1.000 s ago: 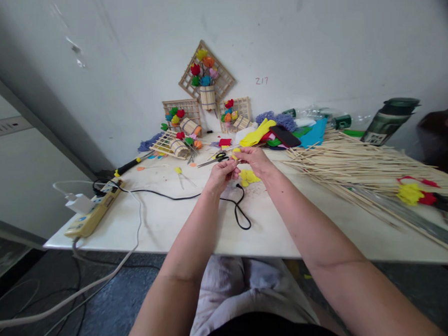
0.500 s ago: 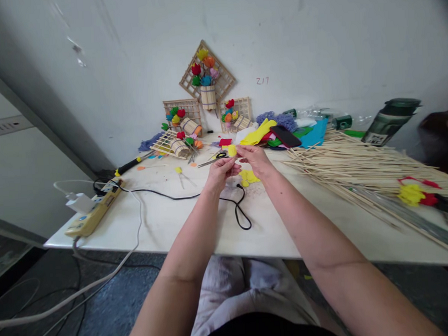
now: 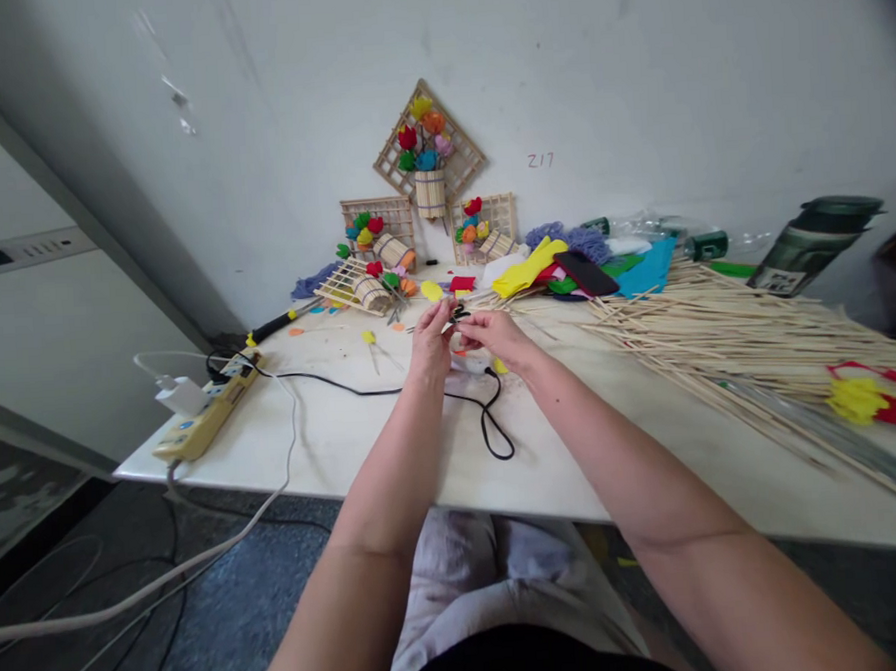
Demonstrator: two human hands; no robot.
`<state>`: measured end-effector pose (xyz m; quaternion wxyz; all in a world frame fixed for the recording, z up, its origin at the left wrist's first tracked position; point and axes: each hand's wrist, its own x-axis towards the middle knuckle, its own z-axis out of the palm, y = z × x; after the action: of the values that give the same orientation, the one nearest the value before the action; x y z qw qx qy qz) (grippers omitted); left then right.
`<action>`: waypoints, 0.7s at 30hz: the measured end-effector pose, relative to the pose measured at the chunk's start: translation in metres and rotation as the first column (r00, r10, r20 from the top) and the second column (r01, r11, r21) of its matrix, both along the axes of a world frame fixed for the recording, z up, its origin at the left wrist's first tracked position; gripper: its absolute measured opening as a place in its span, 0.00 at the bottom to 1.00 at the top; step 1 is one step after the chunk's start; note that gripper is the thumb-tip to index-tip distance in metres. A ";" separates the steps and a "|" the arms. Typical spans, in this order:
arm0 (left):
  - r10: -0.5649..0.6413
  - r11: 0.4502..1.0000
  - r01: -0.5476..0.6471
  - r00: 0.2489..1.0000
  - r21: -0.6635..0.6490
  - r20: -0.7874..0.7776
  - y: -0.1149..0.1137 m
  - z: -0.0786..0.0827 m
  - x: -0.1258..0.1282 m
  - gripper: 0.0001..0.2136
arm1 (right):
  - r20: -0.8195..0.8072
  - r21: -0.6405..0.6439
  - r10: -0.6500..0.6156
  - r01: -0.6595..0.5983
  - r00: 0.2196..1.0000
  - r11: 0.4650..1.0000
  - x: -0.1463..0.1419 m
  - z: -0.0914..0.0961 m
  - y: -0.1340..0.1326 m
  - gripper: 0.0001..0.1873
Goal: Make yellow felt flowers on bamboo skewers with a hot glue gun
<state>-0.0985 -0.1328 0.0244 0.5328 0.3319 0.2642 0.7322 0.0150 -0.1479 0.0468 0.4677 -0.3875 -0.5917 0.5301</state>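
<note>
My left hand (image 3: 431, 344) is raised over the table with its fingers pinched together. A small oval yellow felt piece (image 3: 432, 290) shows at its fingertips. Close beside it, my right hand (image 3: 497, 337) has thumb and finger closed in a pinch; whatever they hold is too small to make out. Black scissor handles (image 3: 459, 313) show partly behind the fingers. Below the hands lies a white tool (image 3: 474, 364) with a black cord (image 3: 490, 423), partly covered. More yellow pieces (image 3: 501, 366) peek out by my right wrist.
Stick lattices with felt flowers (image 3: 429, 161) lean at the wall. Thin wooden sticks (image 3: 740, 325) spread across the right, near a dark green bottle (image 3: 808, 247). Felt sheets (image 3: 531, 267) and a phone (image 3: 586, 273) lie behind. A power strip (image 3: 206, 413) sits left.
The yellow piece has shifted left, from between both hands to the left fingertips. My right hand has dropped slightly and now pinches close to the left one. The view has turned slightly left.
</note>
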 end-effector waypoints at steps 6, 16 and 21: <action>-0.008 0.999 0.002 0.993 -0.048 -0.115 -0.004 0.004 -0.003 0.15 | 0.026 0.129 -0.139 0.134 0.990 0.982 0.008 0.003 0.002 0.09; 0.120 0.991 -0.122 0.991 -0.051 -0.054 0.004 0.003 -0.015 0.13 | 0.117 0.103 -0.041 0.029 0.992 0.994 0.020 0.005 0.005 0.11; 0.148 0.986 -0.151 0.988 -0.067 -0.049 0.005 0.002 -0.015 0.13 | 0.165 0.107 0.003 -0.021 0.986 0.994 0.021 0.003 0.005 0.10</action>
<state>-0.1139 -0.1278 0.0266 0.4819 0.3081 0.3256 0.7529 0.0357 -0.1427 0.0502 0.4345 -0.4004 -0.6586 0.4661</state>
